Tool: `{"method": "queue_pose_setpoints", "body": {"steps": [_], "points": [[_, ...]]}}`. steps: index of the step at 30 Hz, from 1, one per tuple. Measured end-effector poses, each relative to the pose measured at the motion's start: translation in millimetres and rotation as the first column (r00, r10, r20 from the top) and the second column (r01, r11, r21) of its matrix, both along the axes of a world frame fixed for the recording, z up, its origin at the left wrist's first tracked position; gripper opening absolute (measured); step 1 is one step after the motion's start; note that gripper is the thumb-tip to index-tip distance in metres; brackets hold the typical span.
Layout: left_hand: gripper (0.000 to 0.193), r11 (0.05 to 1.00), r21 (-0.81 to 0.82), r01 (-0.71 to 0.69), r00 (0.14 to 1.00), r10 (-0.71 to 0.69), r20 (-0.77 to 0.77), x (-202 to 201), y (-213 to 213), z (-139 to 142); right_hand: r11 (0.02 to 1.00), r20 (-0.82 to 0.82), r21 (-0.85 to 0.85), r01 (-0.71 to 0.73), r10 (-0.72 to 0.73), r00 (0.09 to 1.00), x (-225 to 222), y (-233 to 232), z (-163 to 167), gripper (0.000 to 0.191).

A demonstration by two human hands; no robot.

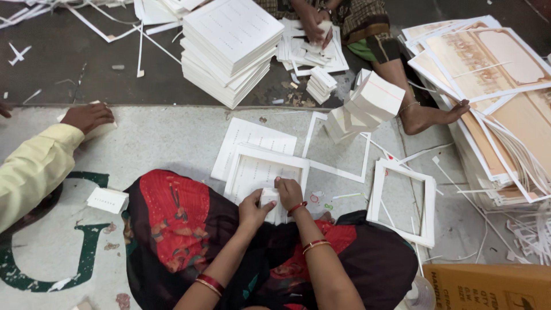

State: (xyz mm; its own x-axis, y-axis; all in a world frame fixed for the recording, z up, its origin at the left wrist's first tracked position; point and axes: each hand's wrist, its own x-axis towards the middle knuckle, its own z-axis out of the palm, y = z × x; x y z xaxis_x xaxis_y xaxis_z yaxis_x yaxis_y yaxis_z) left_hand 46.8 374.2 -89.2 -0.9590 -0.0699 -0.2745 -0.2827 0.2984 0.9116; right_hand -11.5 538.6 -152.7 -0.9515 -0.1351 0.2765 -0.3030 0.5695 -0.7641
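I sit on the floor with a red and black cloth over my lap. My left hand [253, 208] and my right hand [289, 193] both grip a small stack of white cards [270, 198] held between them above my knees. Just beyond it lies a pile of white printed sheets with cut frames [258, 166] on the floor.
A tall stack of white sheets [229, 49] stands ahead. Small card piles [367, 106] lie to the right, with empty white paper frames [402, 201]. Large printed sheets [493, 97] are piled at far right. A co-worker's hand [86, 116] reaches in from the left; another person [344, 23] sits opposite. A brown carton [488, 287] sits at lower right.
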Motion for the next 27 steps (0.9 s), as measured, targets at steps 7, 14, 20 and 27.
{"method": "queue_pose_setpoints", "body": {"steps": [7,14,20,27], "points": [[0.051,0.987,-0.155,-0.045,0.994,0.028,-0.11,12,6,23,0.991,-0.309,0.126,0.033,0.008,0.951,7,-3,5,0.042],[0.043,0.837,0.547,0.023,0.987,-0.107,0.123,-9,-16,-15,0.988,0.108,-0.153,0.003,0.014,0.994,1,1,6,0.047],[0.041,0.739,0.674,-0.009,0.962,-0.177,0.207,-14,-15,-3,0.944,0.185,-0.329,0.025,0.038,0.982,-2,2,16,0.049],[0.057,0.983,-0.175,-0.055,0.981,0.02,-0.195,16,8,34,0.981,0.042,-0.154,0.115,-0.109,0.993,12,-7,31,0.044]]}}
